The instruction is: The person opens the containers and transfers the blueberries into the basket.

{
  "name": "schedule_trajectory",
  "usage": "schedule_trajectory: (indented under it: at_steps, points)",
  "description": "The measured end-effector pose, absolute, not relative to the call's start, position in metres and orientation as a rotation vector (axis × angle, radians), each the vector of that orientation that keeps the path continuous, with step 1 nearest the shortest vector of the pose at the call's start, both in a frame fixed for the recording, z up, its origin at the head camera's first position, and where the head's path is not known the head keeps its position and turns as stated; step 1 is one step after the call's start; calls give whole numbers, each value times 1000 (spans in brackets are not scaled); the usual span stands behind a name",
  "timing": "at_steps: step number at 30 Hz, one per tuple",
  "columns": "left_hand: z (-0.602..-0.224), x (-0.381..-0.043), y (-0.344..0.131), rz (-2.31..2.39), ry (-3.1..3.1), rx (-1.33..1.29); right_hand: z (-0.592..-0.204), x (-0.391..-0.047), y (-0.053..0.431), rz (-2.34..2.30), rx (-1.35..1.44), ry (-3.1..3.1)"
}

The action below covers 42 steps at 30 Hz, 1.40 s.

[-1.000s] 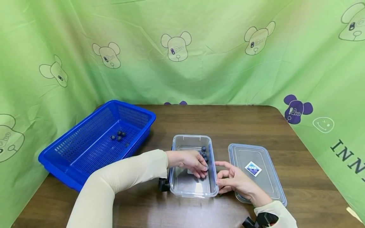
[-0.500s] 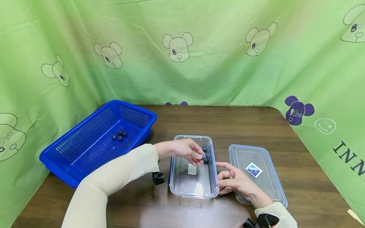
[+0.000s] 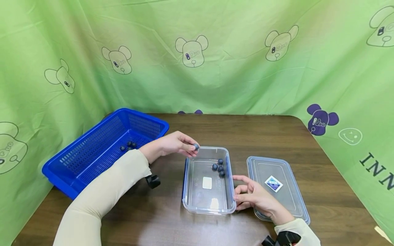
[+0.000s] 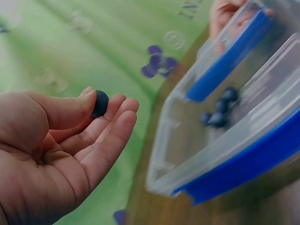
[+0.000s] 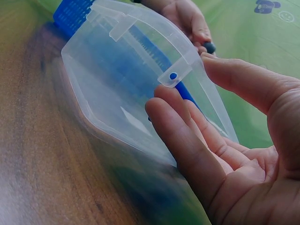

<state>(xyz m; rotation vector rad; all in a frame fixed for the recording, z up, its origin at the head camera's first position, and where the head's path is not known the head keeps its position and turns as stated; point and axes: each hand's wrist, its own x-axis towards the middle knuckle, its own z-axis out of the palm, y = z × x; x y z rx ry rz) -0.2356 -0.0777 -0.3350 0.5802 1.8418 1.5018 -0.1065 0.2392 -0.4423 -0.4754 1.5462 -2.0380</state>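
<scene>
My left hand (image 3: 176,144) pinches one blueberry (image 4: 99,103) between thumb and fingertips, at the far left corner of the clear plastic container (image 3: 200,201). Several blueberries (image 3: 220,168) lie together inside it, along the right wall. My right hand (image 3: 255,194) touches the container's outer right side with its fingertips, fingers loosely spread. In the right wrist view, the thumb is near the rim and the other fingers lie along the outside wall. More blueberries (image 3: 129,144) sit in the blue basket (image 3: 70,150) at the left, partly hidden by my left arm.
A clear lid (image 3: 286,191) with a blue edge and a diamond sticker lies on the wooden table (image 3: 246,133), right of the container and partly behind my right hand. A green printed cloth (image 3: 227,75) hangs behind and at both sides.
My left hand has risen out of the container with a blueberry and moved left to the far corner. The right hand stays at the container's side.
</scene>
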Motion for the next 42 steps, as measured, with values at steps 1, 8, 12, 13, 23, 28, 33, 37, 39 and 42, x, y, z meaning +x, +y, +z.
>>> schedule_trajectory:
  at_steps: [1,8,12,13,23,28,33,37,39,42]
  points:
    - [-334,-237,-84,1527,1846,572,-442,-106,239,-2037,-474,1548]
    - [-326,-250,-130,1654,1912,515,-442,-106,241,-2035,-466,1553]
    - [-326,-258,-158,1717,1948,427,-441,-106,241,-2038,-472,1540]
    - [-326,-260,-165,1731,1960,395,-441,-106,241,-2039,-474,1536]
    - [-332,-266,-233,1873,1947,181,-443,-106,241,-2045,-475,1527]
    - [-341,-266,-256,1843,1931,139,-443,-106,241,-2050,-471,1521]
    - [-348,-264,-274,1752,1917,143,-442,-106,241,-2048,-470,1516]
    - [-353,-262,-286,1583,1916,130,-442,-106,241,-2043,-469,1518]
    - [-357,-262,-290,1487,1939,124,-441,-106,241,-2041,-468,1521]
    - [-362,-263,-295,1372,1984,103,-441,-105,241,-2041,-465,1523]
